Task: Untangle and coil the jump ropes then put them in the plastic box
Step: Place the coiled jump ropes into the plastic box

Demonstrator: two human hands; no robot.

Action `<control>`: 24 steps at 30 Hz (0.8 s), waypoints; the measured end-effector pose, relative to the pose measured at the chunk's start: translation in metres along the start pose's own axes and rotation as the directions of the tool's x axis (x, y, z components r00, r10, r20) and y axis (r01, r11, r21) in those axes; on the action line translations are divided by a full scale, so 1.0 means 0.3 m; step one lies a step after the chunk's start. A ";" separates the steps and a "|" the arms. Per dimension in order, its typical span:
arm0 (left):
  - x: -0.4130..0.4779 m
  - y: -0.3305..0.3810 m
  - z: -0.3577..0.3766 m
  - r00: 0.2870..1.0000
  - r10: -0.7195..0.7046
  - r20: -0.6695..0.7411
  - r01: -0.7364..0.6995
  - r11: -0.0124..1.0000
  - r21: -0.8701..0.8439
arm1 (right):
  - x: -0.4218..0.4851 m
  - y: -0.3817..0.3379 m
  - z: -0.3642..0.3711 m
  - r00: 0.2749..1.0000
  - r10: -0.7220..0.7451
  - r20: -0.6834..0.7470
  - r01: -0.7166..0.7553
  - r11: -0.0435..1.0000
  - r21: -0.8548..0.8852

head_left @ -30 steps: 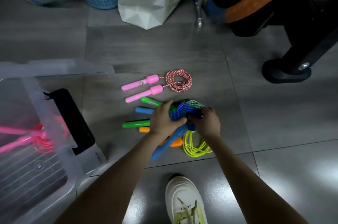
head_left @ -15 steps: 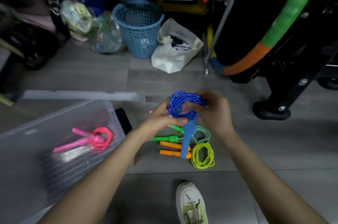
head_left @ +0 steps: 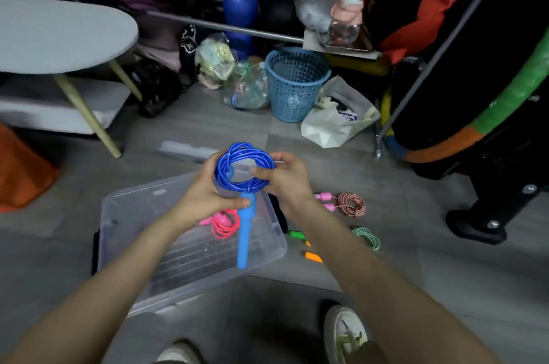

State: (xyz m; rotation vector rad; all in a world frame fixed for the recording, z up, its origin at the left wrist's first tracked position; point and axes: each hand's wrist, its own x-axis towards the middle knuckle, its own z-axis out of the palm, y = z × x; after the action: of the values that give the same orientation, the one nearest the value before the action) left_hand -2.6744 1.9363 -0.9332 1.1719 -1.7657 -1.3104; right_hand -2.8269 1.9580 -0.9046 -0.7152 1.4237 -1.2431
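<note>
A coiled blue jump rope (head_left: 243, 166) hangs in the air above the clear plastic box (head_left: 124, 209). My left hand (head_left: 205, 194) grips the coil's left side and the top of a blue handle that points down. My right hand (head_left: 282, 177) pinches the coil's right side. Inside the box lies a coiled pink rope (head_left: 224, 222). On the floor to the right lie a pink-handled red-and-white rope (head_left: 350, 203), a green-and-white rope (head_left: 368, 237) with a green handle, and orange handles (head_left: 313, 256).
A blue mesh basket (head_left: 292, 84) and a white bag (head_left: 335, 122) stand at the back. A grey oval table (head_left: 59, 33) is at the left, dark equipment (head_left: 490, 155) at the right. My white shoe (head_left: 346, 331) is below. The box lid (head_left: 184, 149) lies behind the box.
Both hands have carried the blue coil leftward from above the floor ropes to above the plastic box. The view has swung up and left.
</note>
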 end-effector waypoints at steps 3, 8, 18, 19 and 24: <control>-0.039 -0.110 -0.086 1.000 -0.025 -0.018 0.025 1.000 0.006 | 0.031 0.094 0.100 0.993 0.099 0.070 -0.100 0.995 0.011; -0.080 -0.363 -0.183 0.985 -0.169 -0.034 0.173 0.971 0.168 | 0.102 0.318 0.191 0.920 0.326 0.218 -0.355 0.929 0.109; 0.024 -0.770 -0.146 0.955 -0.289 0.072 0.238 0.887 0.396 | 0.337 0.762 0.243 0.829 0.552 0.087 -0.559 0.815 0.155; 0.044 -0.803 -0.131 0.943 -0.321 0.088 0.267 0.887 0.377 | 0.359 0.788 0.243 0.830 0.554 0.064 -0.556 0.815 0.163; 0.114 -0.957 -0.067 0.878 -0.438 0.192 0.263 0.776 0.573 | 0.442 0.903 0.228 0.796 0.602 -0.063 -0.587 0.793 0.163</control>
State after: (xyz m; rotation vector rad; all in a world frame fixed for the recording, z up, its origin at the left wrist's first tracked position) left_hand -2.5900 1.8667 -1.2016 1.7571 -2.3283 -1.3073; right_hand -2.7430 1.8914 -1.1948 -0.0700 1.4808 -0.8676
